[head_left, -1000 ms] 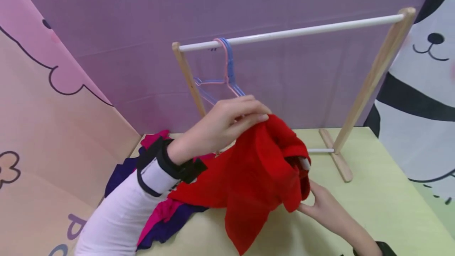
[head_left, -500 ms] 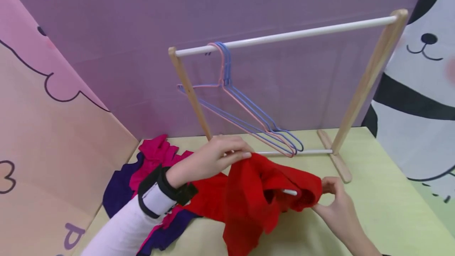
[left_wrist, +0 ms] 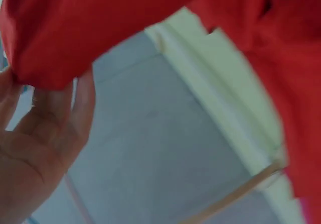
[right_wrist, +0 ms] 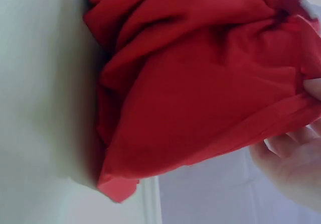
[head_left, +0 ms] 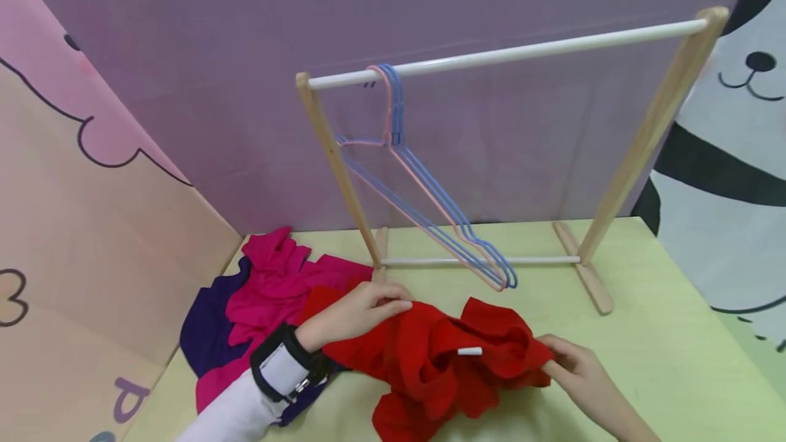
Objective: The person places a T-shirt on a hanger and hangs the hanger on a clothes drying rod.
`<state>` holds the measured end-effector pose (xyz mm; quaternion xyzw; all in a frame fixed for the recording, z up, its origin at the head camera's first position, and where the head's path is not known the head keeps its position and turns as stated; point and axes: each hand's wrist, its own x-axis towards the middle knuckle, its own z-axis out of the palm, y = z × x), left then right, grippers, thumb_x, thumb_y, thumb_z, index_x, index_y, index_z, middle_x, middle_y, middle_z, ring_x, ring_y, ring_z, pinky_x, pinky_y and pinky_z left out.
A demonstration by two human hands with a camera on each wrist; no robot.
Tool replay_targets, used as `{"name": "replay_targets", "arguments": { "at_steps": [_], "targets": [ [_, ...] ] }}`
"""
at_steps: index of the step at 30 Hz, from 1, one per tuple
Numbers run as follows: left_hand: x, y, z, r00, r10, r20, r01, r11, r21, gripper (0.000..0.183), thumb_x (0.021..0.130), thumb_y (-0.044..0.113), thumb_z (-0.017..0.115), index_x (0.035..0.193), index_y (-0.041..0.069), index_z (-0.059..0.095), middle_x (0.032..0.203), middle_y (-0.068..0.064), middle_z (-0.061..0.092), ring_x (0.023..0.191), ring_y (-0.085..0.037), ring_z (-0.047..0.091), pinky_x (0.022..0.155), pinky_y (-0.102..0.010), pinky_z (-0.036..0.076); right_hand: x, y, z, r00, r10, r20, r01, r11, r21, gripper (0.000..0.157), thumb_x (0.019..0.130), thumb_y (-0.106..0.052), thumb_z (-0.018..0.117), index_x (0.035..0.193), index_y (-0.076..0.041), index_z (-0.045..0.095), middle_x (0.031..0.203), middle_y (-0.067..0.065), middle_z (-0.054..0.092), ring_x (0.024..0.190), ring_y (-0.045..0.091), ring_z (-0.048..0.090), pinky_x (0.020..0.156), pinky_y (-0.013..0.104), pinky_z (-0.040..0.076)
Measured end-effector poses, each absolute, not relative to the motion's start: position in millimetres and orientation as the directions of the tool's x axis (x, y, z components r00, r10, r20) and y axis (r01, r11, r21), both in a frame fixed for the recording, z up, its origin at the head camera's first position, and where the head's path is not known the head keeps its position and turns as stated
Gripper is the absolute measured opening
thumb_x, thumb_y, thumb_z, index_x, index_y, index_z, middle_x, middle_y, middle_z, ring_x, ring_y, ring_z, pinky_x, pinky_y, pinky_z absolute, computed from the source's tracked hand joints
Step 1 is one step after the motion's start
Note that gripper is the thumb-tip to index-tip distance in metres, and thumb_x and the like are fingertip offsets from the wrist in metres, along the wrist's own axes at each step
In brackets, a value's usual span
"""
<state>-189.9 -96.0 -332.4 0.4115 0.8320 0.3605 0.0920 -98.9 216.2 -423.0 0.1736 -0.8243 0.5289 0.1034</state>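
A bunched red garment [head_left: 424, 340] with a small white label [head_left: 469, 351] lies low over the front middle of the table. My left hand [head_left: 362, 312] pinches its upper left edge between thumb and fingers. At its right end, my right hand [head_left: 580, 370] grips another edge. In the left wrist view, red cloth [left_wrist: 85, 28] hangs from the fingertips of the left hand [left_wrist: 45, 143]. The right wrist view has the right hand [right_wrist: 293, 158] holding the garment's hem, thumb on top and fingers beneath, with folded cloth [right_wrist: 200, 78] spread beside it.
A wooden rack [head_left: 651, 135] with a white rail [head_left: 528, 53] stands at the back of the pale table [head_left: 675, 360]. Pink and blue hangers [head_left: 454, 217] hang at its left. Bright pink clothing [head_left: 276, 285] and dark purple clothing [head_left: 205, 326] lie piled at left.
My left hand has come down from in front of the hangers, lowering the red garment toward the table. The right hand has shifted outward, and the garment now stretches sideways between both hands.
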Motion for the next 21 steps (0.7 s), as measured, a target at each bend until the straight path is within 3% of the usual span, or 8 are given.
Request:
{"name": "replay_targets", "arguments": {
  "at_steps": [3, 7, 12, 14, 17, 21],
  "targets": [
    [-194.5, -99.7, -350.2, -0.695, 0.712, 0.101, 0.555, 0.441, 0.705, 0.017, 0.090, 0.017, 0.052, 0.097, 0.007, 0.064, 0.084, 0.002, 0.061, 0.075, -0.007, 0.049, 0.072, -0.022, 0.044, -103.2, 218.2, -423.5, -0.968, -0.196, 0.159, -0.221, 0.356, -0.908, 0.017, 0.088, -0.004, 0.051, 0.101, 0.000, 0.060, 0.090, -0.005, 0.062, 0.076, 0.003, 0.054, 0.062, 0.022, 0.045],
    [-200.3, -103.4, -373.8, -0.766, 0.636, 0.094, 0.497, 0.493, 0.714, 0.016, 0.089, 0.016, 0.053, 0.096, 0.007, 0.065, 0.085, 0.001, 0.062, 0.077, -0.010, 0.051, 0.072, -0.023, 0.044, -109.6, 216.7, -426.4, -0.980, -0.188, -0.064, -0.003, 0.337, -0.942, 0.031, 0.090, -0.016, 0.050, 0.111, 0.006, 0.055, 0.100, 0.007, 0.061, 0.084, 0.001, 0.053, 0.071, 0.023, 0.046],
    [-193.5, -102.8, -382.7, -0.866, 0.441, 0.233, 0.470, 0.566, 0.677, 0.011, 0.084, 0.008, 0.059, 0.093, 0.007, 0.065, 0.086, 0.000, 0.060, 0.079, -0.013, 0.054, 0.071, -0.028, 0.046, -114.7, 217.3, -433.5, -0.974, -0.200, -0.111, 0.062, 0.236, -0.970, 0.033, 0.091, -0.015, 0.049, 0.112, 0.010, 0.052, 0.096, -0.007, 0.060, 0.081, 0.001, 0.055, 0.068, 0.025, 0.049],
    [-182.5, -100.3, -378.2, -0.861, 0.386, 0.332, 0.508, 0.599, 0.620, 0.010, 0.081, 0.007, 0.063, 0.091, 0.007, 0.065, 0.083, 0.000, 0.057, 0.074, -0.013, 0.053, 0.065, -0.027, 0.046, -115.6, 218.1, -434.9, -0.974, -0.190, -0.123, 0.081, 0.217, -0.973, 0.030, 0.090, -0.015, 0.049, 0.109, 0.009, 0.053, 0.090, -0.013, 0.060, 0.078, 0.002, 0.056, 0.066, 0.026, 0.049],
    [-158.9, -93.9, -370.4, -0.814, 0.411, 0.411, 0.578, 0.637, 0.510, 0.010, 0.078, 0.010, 0.066, 0.087, 0.008, 0.062, 0.077, 0.001, 0.053, 0.067, -0.012, 0.052, 0.058, -0.022, 0.044, -115.8, 218.5, -435.3, -0.976, -0.164, -0.142, 0.105, 0.213, -0.971, 0.027, 0.090, -0.015, 0.049, 0.106, 0.007, 0.054, 0.086, -0.015, 0.059, 0.076, 0.002, 0.055, 0.065, 0.026, 0.048],
    [-134.5, -82.8, -371.0, -0.812, 0.500, 0.302, 0.584, 0.680, 0.443, 0.026, 0.079, 0.029, 0.066, 0.087, 0.007, 0.054, 0.070, 0.003, 0.049, 0.058, -0.006, 0.046, 0.050, -0.016, 0.039, -115.5, 216.8, -434.7, -0.977, -0.139, -0.160, 0.124, 0.234, -0.964, 0.029, 0.089, -0.017, 0.051, 0.107, 0.006, 0.054, 0.084, -0.013, 0.058, 0.073, 0.002, 0.054, 0.063, 0.025, 0.047]
  ]
}}
